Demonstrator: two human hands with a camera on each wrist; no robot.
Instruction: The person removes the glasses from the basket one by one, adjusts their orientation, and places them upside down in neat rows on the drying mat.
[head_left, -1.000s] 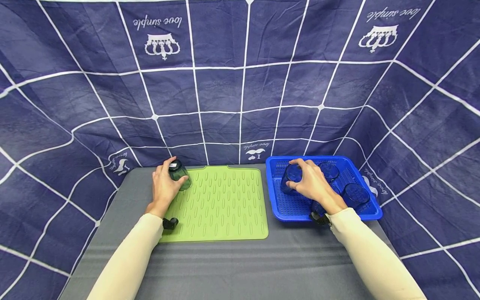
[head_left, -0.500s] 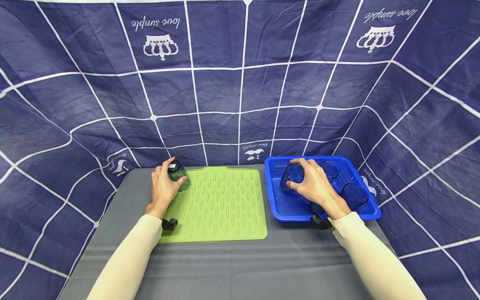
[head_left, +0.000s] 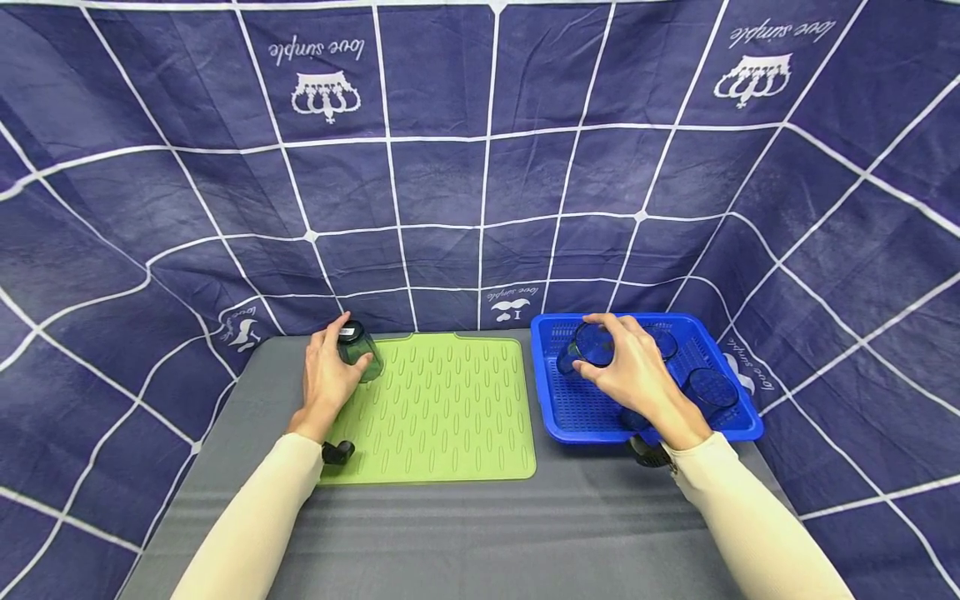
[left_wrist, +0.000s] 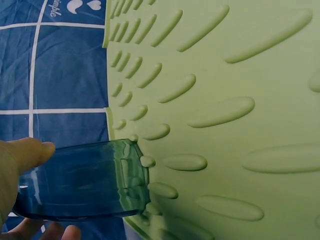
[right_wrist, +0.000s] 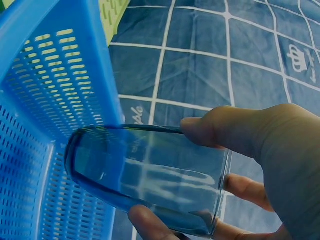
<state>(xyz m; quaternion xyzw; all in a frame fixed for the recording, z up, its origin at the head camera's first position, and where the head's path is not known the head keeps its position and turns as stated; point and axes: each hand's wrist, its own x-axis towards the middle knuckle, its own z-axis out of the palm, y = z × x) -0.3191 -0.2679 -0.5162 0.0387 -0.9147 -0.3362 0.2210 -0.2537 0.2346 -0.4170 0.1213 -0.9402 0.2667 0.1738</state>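
Observation:
At the mat's far left corner, my left hand [head_left: 327, 379] grips a dark tinted drinking glass [head_left: 366, 358] near its upper end, thumb on one side and fingers on the other. A small white label shows on its top. In the left wrist view this glass [left_wrist: 85, 180] meets the ribbed green mat [left_wrist: 210, 90]. My right hand [head_left: 633, 371] pinches another clear bluish glass [head_left: 572, 360] by its rim end, over the left part of the blue basket [head_left: 551, 417]. The right wrist view shows that glass [right_wrist: 150, 167] with its base inside the basket's wall [right_wrist: 92, 65].
Several more glasses stand in the basket, including a front-right glass [head_left: 711, 393] and a back glass [head_left: 662, 342]; my right hand partly hides others. The light green mat [head_left: 435, 408] lies left of the basket on a grey tablecloth [head_left: 480, 533]. A blue checked curtain [head_left: 442, 183] surrounds the table.
The right hand and its glass have shifted slightly up and right, and the glass leans more, its rim toward the hand. The left hand and its glass stay nearly still.

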